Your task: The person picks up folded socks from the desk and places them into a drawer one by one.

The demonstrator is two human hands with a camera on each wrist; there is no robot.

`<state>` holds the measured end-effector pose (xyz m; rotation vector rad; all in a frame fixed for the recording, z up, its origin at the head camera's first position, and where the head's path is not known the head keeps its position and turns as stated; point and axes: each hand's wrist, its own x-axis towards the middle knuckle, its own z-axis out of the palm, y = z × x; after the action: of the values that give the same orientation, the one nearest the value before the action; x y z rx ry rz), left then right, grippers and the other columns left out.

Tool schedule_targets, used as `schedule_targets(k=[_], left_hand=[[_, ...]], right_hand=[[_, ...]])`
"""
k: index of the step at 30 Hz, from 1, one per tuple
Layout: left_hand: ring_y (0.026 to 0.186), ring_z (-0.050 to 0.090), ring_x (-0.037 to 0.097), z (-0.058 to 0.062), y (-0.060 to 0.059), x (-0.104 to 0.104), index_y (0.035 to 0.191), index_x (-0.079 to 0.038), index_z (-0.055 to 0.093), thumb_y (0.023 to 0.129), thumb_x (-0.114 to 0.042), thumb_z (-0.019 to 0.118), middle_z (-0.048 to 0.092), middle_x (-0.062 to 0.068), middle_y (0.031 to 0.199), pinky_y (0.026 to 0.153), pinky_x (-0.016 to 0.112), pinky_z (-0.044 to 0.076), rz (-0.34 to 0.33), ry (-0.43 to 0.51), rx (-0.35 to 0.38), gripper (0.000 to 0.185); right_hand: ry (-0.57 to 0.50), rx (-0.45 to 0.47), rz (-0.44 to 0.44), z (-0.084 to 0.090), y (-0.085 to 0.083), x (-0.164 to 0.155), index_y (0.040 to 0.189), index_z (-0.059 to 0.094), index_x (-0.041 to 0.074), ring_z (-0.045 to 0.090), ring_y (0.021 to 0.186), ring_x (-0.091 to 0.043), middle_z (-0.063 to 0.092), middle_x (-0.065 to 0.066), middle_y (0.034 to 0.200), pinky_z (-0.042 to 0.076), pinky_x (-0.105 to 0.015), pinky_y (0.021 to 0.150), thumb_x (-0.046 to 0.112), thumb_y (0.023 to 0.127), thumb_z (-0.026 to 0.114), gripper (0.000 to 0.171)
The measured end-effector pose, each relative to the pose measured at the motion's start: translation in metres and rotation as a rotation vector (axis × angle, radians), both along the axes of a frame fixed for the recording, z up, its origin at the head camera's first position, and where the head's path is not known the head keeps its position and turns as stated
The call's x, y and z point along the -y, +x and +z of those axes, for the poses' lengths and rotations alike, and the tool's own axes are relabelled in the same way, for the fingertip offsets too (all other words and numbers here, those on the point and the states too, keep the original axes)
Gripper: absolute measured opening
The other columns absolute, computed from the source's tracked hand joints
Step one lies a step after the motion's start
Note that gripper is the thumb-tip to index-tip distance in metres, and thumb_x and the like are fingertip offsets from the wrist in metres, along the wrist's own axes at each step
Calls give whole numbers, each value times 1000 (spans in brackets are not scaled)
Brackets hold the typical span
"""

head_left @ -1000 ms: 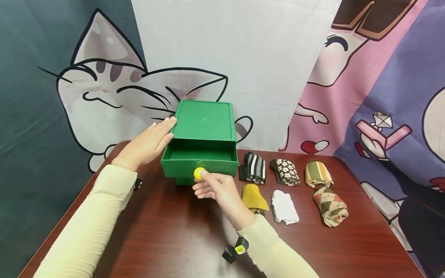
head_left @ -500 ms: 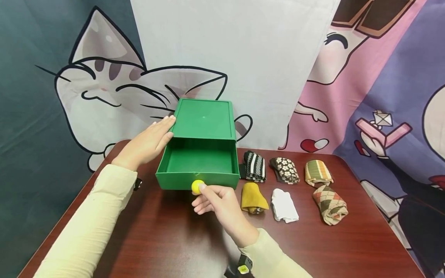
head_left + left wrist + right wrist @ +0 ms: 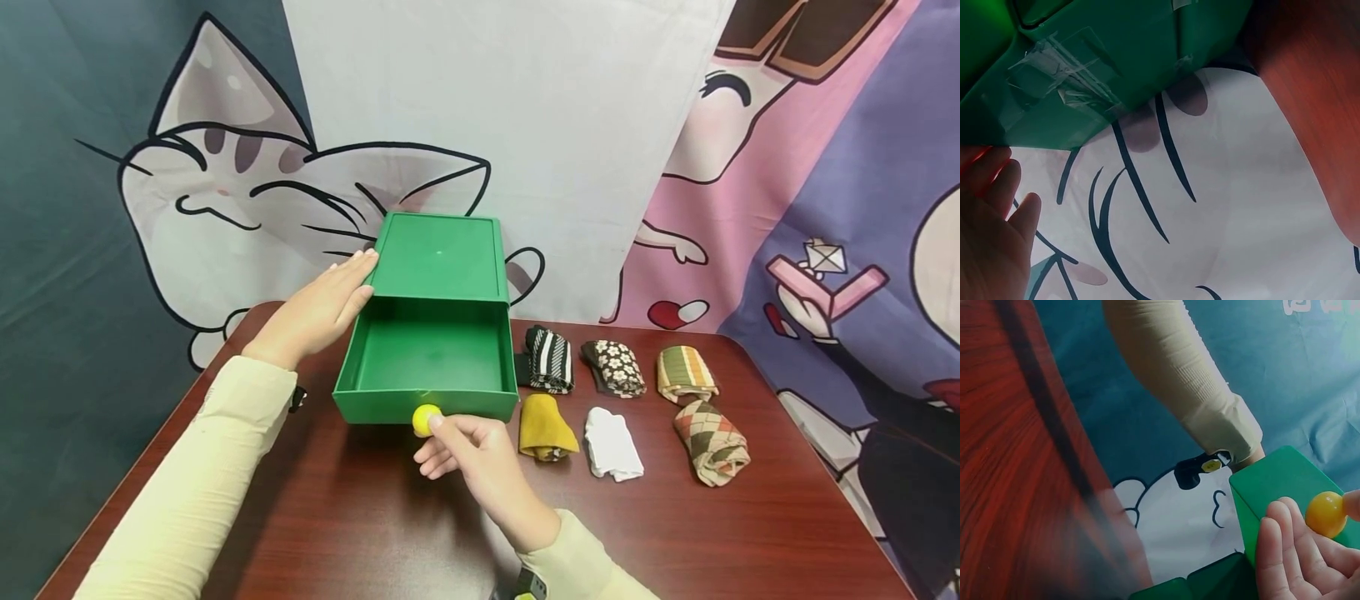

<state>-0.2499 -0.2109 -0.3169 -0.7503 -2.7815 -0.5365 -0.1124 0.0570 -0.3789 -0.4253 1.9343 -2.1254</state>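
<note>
A green box (image 3: 441, 255) stands at the back of the table, its drawer (image 3: 435, 358) pulled far out with a bare inside. On the drawer's front is a round yellow knob (image 3: 424, 420), which my right hand (image 3: 483, 467) pinches with thumb and fingers. That knob (image 3: 1326, 514) also shows large in the right wrist view. My left hand (image 3: 315, 312) rests with straight fingers on the box's upper left edge. In the left wrist view, its fingers (image 3: 1004, 187) touch the green side, where clear tape (image 3: 1063, 69) is stuck.
Right of the drawer lie several rolled socks: black-and-white striped (image 3: 551, 360), flowered (image 3: 615, 368), green-and-orange striped (image 3: 686, 372), mustard (image 3: 547, 427), white (image 3: 612, 444) and argyle (image 3: 712, 443). A printed cloth (image 3: 555, 150) hangs behind the dark red table (image 3: 360, 533).
My right hand has drawn the knob toward me, and the drawer has slid much further out of the box. The left hand has stayed on the box's edge.
</note>
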Motion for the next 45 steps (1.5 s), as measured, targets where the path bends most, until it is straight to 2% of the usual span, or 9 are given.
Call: schedule_targets(k=[6,12,20,24,28,36,39,43,45], left_hand=[[153,21,32,-1,1,0,160,-1,26,112,-28,34,28,16,164,126,48,16,6,5,-1,55],[153,22,31,-1,1,0,160,-1,27,112,-28,35,28,15,165,126,49,17,10,5,-8,55],[153,22,31,0,2,-1,160,-1,26,112,-28,34,28,15,165,126,48,17,15,-2,-4,55],[153,21,31,1,3,0,160,-1,26,112,-28,34,27,15,165,126,47,16,20,-3,1,55],[153,22,32,0,3,-1,160,-1,26,112,-29,34,28,15,165,126,48,17,18,-4,-2,55],[153,23,32,-3,-1,-1,159,-1,27,112,-28,35,28,16,164,125,49,18,13,3,-11,55],[153,24,33,-3,-1,0,159,0,28,112,-27,35,29,16,164,125,48,18,11,7,-17,55],[153,24,32,-3,0,0,159,-1,28,112,-27,36,29,15,164,126,46,18,10,15,-19,54],[153,24,31,-2,1,-1,159,-1,28,112,-27,36,29,15,164,126,46,18,10,16,-19,55]], right_hand=[[71,-76,-3,-1,-1,-5,101,71,-12,71,67,-17,73,-25,84,63,-33,66,20,104,58,34],[125,-201,28,9,1,-24,98,73,-9,73,69,-24,74,-21,84,64,-37,67,14,104,59,28],[66,-443,47,35,3,-72,94,72,-7,69,64,-16,71,-19,76,62,-36,59,-5,99,57,15],[75,-520,-15,41,-7,-97,96,71,-7,67,63,-20,70,-14,76,60,-33,57,-8,98,56,15],[158,-485,-102,39,-26,-120,96,71,-9,67,63,-19,71,-12,76,59,-29,56,-5,99,58,13],[384,-260,-247,15,-87,-152,108,67,-13,69,69,-11,71,-10,84,62,-27,67,6,97,67,22],[456,-187,-269,3,-110,-158,112,66,-12,69,72,-9,72,-16,92,63,-27,69,7,97,67,24],[578,-123,-287,-10,-134,-166,118,64,-10,72,81,-17,71,-24,106,63,-27,72,9,97,66,29],[665,-118,-308,-13,-142,-168,120,64,-8,73,83,-22,71,-22,107,62,-27,73,13,98,66,30]])
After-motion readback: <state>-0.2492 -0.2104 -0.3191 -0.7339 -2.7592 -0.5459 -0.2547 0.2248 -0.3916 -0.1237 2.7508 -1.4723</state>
